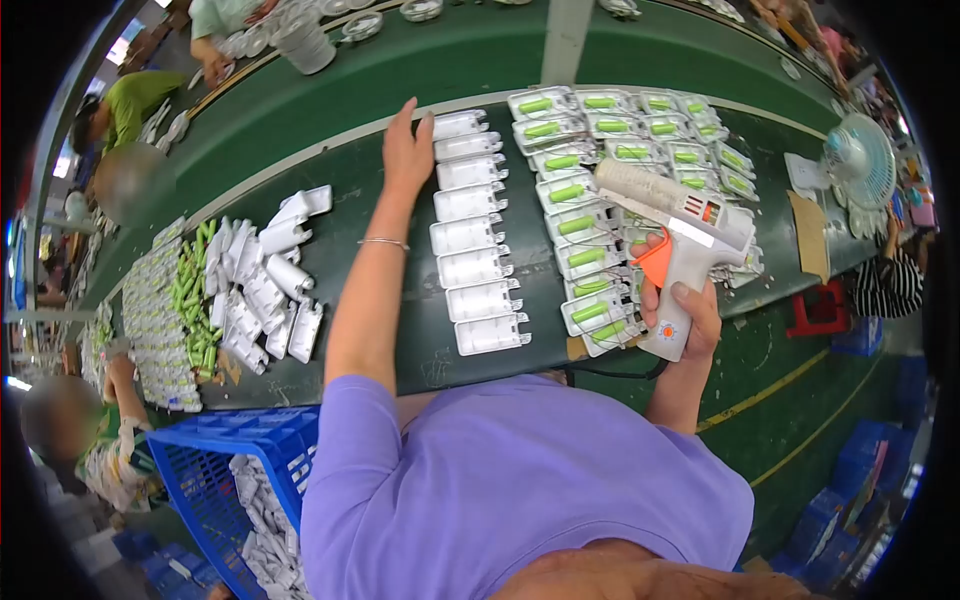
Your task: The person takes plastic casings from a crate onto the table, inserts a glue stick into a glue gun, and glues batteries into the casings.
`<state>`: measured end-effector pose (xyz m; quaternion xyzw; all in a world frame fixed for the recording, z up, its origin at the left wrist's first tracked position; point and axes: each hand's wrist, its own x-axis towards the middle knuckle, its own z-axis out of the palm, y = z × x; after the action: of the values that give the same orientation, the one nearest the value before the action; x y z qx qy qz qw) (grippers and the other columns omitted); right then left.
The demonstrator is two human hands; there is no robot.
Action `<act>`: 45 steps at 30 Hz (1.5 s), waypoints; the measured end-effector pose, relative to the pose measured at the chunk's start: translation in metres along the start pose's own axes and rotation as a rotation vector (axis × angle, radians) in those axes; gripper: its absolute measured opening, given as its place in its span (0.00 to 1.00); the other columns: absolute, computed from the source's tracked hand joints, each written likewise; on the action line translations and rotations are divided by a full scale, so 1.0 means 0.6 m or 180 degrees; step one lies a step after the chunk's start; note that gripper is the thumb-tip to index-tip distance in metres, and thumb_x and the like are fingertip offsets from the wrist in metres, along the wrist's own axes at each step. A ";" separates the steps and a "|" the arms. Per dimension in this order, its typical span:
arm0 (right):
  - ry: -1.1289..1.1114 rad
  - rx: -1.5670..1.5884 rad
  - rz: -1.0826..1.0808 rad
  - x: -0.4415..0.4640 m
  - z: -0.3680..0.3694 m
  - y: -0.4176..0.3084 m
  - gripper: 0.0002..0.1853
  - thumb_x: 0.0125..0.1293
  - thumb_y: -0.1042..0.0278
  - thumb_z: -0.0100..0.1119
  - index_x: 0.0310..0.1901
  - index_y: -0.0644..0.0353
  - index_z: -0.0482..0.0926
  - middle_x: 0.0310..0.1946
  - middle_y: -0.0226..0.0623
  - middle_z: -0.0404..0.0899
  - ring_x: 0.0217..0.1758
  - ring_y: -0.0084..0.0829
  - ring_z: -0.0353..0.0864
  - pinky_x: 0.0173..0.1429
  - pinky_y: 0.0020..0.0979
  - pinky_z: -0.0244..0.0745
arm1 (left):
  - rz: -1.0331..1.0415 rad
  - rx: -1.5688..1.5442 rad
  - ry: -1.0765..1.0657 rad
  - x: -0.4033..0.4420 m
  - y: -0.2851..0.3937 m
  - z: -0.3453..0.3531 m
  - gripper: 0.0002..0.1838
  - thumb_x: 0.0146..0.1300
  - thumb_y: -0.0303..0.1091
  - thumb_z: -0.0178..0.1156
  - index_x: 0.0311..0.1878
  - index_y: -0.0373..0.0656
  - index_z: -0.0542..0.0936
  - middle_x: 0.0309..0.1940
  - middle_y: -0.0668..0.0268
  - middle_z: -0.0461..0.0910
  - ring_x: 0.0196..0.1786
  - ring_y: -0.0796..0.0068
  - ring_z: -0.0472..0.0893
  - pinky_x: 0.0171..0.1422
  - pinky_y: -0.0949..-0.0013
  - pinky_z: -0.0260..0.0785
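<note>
My right hand [690,315] is wrapped round the handle of a white glue gun [680,225] with an orange trigger, its nozzle end pointing to the upper left. Below the gun lie rows of white casings with green cylinders [580,225], partly hidden by it. My left hand [408,150] reaches to the far end of a column of empty white casings [470,235], beside the topmost one. Its fingers are stretched out, and nothing shows in them. Left of that arm is a loose pile of white casings [265,290].
Loose green cylinders [190,285] and more casings cover the left of the dark table [400,345]. A blue crate [225,435] of white parts stands at the near left. A fan [860,160] is at the right. Other people sit at the left and across.
</note>
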<state>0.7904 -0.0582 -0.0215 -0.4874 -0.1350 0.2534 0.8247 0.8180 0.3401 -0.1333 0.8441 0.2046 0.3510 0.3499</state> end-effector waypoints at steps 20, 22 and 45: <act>-0.0528 0.0027 0.0137 -0.004 0.031 0.018 0.38 0.54 0.66 0.55 0.64 0.78 0.54 0.57 0.63 0.66 0.29 0.25 0.72 0.26 0.22 0.72 | -0.1368 0.2760 0.1852 0.018 -0.230 -0.654 0.48 0.42 0.57 0.70 0.65 0.41 0.67 0.61 0.37 0.65 0.68 0.42 0.61 0.68 0.49 0.58; -0.0469 -0.0034 0.0164 0.002 0.040 0.023 0.37 0.56 0.66 0.55 0.64 0.77 0.55 0.56 0.61 0.67 0.29 0.25 0.72 0.26 0.22 0.72 | -0.2680 0.2819 0.1559 -0.055 -0.344 -0.733 0.60 0.40 0.63 0.71 0.73 0.47 0.52 0.68 0.34 0.52 0.73 0.36 0.46 0.72 0.35 0.39; -0.0444 -0.0242 0.0288 0.004 0.072 0.039 0.38 0.55 0.63 0.56 0.64 0.77 0.56 0.56 0.59 0.69 0.26 0.25 0.72 0.25 0.23 0.71 | -0.3668 -0.0141 0.1369 -0.168 -0.309 -0.818 0.15 0.57 0.44 0.64 0.44 0.49 0.77 0.40 0.66 0.75 0.40 0.69 0.75 0.37 0.62 0.76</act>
<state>0.7653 -0.0159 -0.0207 -0.5051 -0.1796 0.3183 0.7819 0.3709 0.6244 -0.0653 0.5006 0.6866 0.2720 0.4516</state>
